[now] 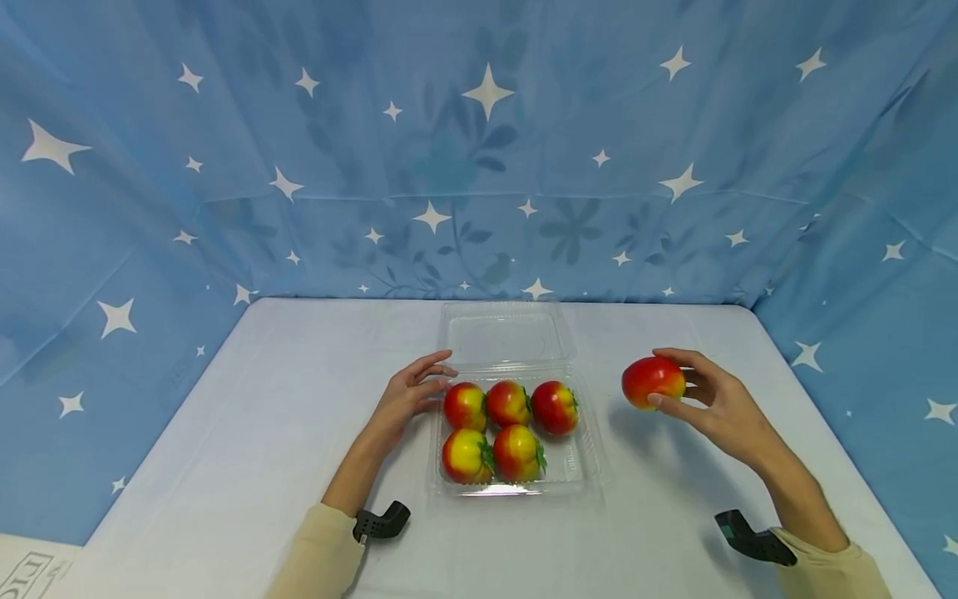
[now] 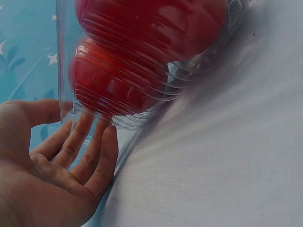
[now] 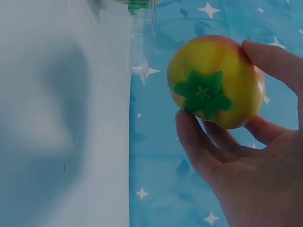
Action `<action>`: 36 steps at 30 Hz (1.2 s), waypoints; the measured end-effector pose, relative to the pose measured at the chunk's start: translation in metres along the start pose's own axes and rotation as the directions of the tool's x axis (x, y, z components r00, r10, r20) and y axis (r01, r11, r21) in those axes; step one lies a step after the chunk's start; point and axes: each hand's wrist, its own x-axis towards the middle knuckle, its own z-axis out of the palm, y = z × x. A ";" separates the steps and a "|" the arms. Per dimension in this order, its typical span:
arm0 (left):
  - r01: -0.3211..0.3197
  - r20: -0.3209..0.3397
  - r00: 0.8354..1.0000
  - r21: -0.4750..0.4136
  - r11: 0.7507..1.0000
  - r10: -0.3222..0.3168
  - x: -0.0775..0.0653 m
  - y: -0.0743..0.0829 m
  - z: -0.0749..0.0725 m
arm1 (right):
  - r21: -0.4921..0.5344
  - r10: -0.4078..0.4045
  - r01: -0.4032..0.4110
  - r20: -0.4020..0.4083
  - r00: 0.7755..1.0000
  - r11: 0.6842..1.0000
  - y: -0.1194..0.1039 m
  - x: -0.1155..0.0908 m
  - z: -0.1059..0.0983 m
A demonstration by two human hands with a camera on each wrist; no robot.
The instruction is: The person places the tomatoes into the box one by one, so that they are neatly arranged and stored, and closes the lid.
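My right hand (image 1: 718, 412) holds a red-and-yellow fruit (image 1: 653, 383) above the table, right of the clear plastic box. Thumb and fingers grip its sides; in the right wrist view the fruit (image 3: 215, 82) shows a green star-shaped leafy cap. The box (image 1: 576, 466) lies with its lid (image 1: 509, 333) folded back. Inside sit several matching fruits (image 1: 512, 453), three in the back row and two in front, leaving a gap at the front right. At the box's left edge rests my left hand (image 1: 407, 399), fingers loosely bent; in the left wrist view its fingertips (image 2: 111, 135) are against the box's side.
A white-covered table (image 1: 299, 374) carries everything. Blue cloth (image 1: 479, 166) with white stars encloses its back and sides. Each wrist wears a black device (image 1: 382, 522). A printed pale box or board (image 1: 33, 566) shows at the lower left corner.
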 end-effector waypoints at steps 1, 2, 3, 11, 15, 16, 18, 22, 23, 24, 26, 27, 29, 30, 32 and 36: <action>0.001 0.000 1.000 -0.002 1.000 -0.001 0.000 0.000 0.000 | 0.014 -0.006 0.006 0.005 1.000 1.000 -0.001 0.000 0.002; 0.003 -0.002 1.000 -0.004 1.000 -0.003 0.000 0.000 0.000 | 0.031 -0.012 0.011 0.011 1.000 0.999 -0.003 0.000 0.003; 0.003 -0.004 1.000 -0.005 1.000 -0.003 0.000 0.000 0.000 | 0.046 -0.016 0.015 0.016 1.000 0.999 -0.004 0.000 0.005; -0.001 -0.011 1.000 -0.005 1.000 0.001 -0.001 -0.002 0.000 | 0.080 -0.045 0.043 0.026 0.999 0.996 -0.015 0.000 0.017; 0.003 -0.011 1.000 -0.006 1.000 -0.003 -0.001 -0.002 0.000 | 0.060 -0.051 0.049 0.034 0.998 0.997 -0.020 -0.002 0.020; 0.003 -0.013 1.000 -0.006 1.000 -0.003 -0.002 -0.002 0.000 | 0.054 -0.051 0.049 0.037 0.998 0.997 -0.021 -0.002 0.021; 0.000 -0.015 1.000 -0.005 1.000 0.000 -0.002 -0.003 0.000 | 0.042 -0.056 0.054 0.040 0.998 0.998 -0.023 -0.004 0.022; 0.002 -0.020 1.000 -0.004 1.000 -0.002 -0.001 -0.003 0.000 | 0.034 -0.079 0.078 0.048 0.996 0.996 -0.028 -0.006 0.026; -0.001 -0.019 1.000 -0.002 1.000 0.001 -0.001 -0.003 0.000 | 0.033 -0.084 0.082 0.050 0.995 0.996 -0.029 -0.006 0.027; -0.001 -0.020 1.000 -0.001 1.000 0.001 -0.001 -0.004 0.000 | 0.034 -0.087 0.085 0.053 0.995 0.996 -0.030 -0.006 0.028; -0.006 -0.024 1.000 -0.001 1.000 0.006 -0.001 -0.003 0.001 | 0.034 -0.087 0.085 0.063 0.994 0.996 -0.032 -0.007 0.030; -0.008 -0.025 1.000 0.001 1.000 0.008 -0.001 -0.003 0.001 | 0.036 -0.086 0.084 0.069 0.994 0.996 -0.034 -0.007 0.031; -0.011 -0.024 1.000 0.000 1.000 0.011 -0.002 -0.002 0.001 | 0.032 -0.080 0.078 0.085 0.993 0.996 -0.036 -0.007 0.034; -0.009 -0.023 1.000 0.000 1.000 0.009 -0.002 -0.002 0.001 | 0.030 -0.079 0.076 0.094 0.992 0.997 -0.038 -0.007 0.035; -0.007 -0.018 1.000 0.000 1.000 0.007 -0.002 -0.001 0.001 | 0.020 -0.075 0.074 0.110 0.991 0.997 -0.040 -0.007 0.038; 0.003 -0.009 1.000 0.000 1.000 -0.003 -0.001 -0.001 0.001 | 0.008 -0.070 0.069 0.141 0.987 0.998 -0.044 -0.008 0.043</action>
